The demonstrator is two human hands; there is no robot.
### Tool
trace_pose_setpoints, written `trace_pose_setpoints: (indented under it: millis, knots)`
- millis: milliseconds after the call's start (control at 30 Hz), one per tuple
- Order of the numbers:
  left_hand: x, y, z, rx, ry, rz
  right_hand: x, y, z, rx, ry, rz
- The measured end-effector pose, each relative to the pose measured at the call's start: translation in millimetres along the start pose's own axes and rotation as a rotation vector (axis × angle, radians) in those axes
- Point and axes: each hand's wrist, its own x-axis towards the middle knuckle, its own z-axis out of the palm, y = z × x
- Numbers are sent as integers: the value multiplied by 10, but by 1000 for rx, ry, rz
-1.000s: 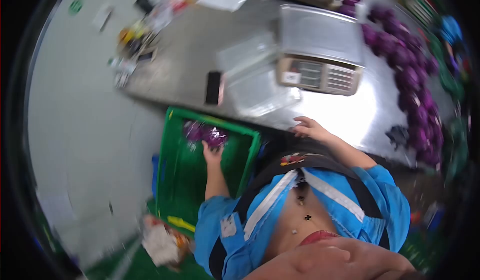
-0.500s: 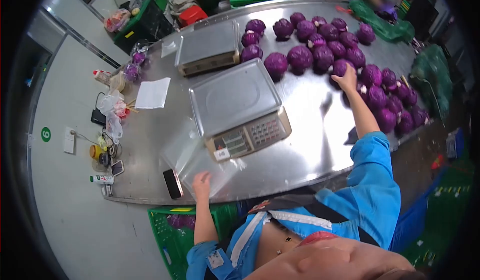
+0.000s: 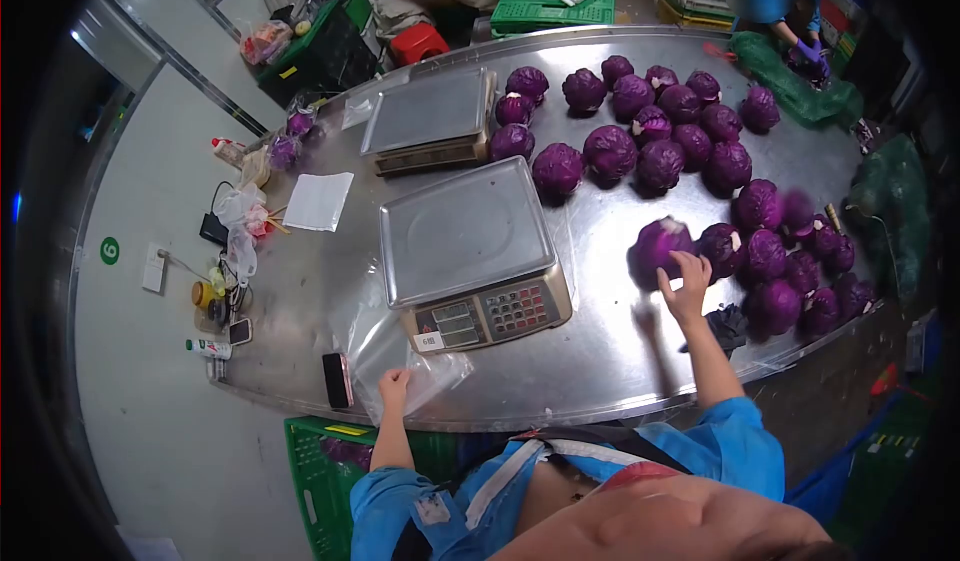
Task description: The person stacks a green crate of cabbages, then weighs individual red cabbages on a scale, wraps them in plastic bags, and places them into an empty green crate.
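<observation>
My right hand [image 3: 687,286] is curled around the near side of a red cabbage [image 3: 657,245], low over the steel table in front of the pile. Right beside that hand, another red cabbage [image 3: 720,248] and a crumpled black bag [image 3: 727,328] lie on the steel. Near the front edge, my left hand [image 3: 395,389] has its fingers closed on a clear plastic bag [image 3: 430,376] spread flat. A phone [image 3: 337,380] lies just left of it. Behind the bag stands a weighing scale [image 3: 470,231] with nothing on its pan.
Several red cabbages [image 3: 660,166] cover the table's back and right side. A second scale [image 3: 428,111] stands behind the first, and a white sheet [image 3: 318,202] lies at left. A green crate [image 3: 315,491] sits below the front edge. At the far right, a co-worker [image 3: 780,1] handles something.
My right hand has brought a red cabbage out of the pile toward me. My left hand stays at the plastic bag, its fingers drawn in more. The camera view has tilted slightly.
</observation>
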Motion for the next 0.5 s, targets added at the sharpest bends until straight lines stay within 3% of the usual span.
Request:
trace_pose_setpoints:
  millis: [100, 167, 233, 300, 333, 367, 433, 467, 500]
  knots:
    - [-107, 74, -3, 15, 39, 49, 106, -309, -36, 233, 105, 324]
    - [-52, 84, -48, -64, 87, 33, 111, -553, -12, 364, -487, 487]
    - [56, 209, -181, -148, 149, 29, -130, -899, 44, 418, -937, 363]
    - [-106, 647, -402, -350, 225, 121, -429, -1270, 53, 92, -861, -5]
    - [-279, 990, -530, -372, 216, 80, -447, -1509, -39, -4, -921, -139]
    - [-457, 1309, -601, -390, 205, 32, -525, -1699, -24, 0, -937, -148]
    - [-736, 1574, -476, -603, 2, 104, -682, -2062, 41, 83, -690, -166]
    - [-867, 1587, -305, -683, -115, 35, -732, -2308, 89, 410, -682, -61]
    - [-1060, 1720, -207, -553, -177, 223, -785, -2552, 139, 732, -671, 58]
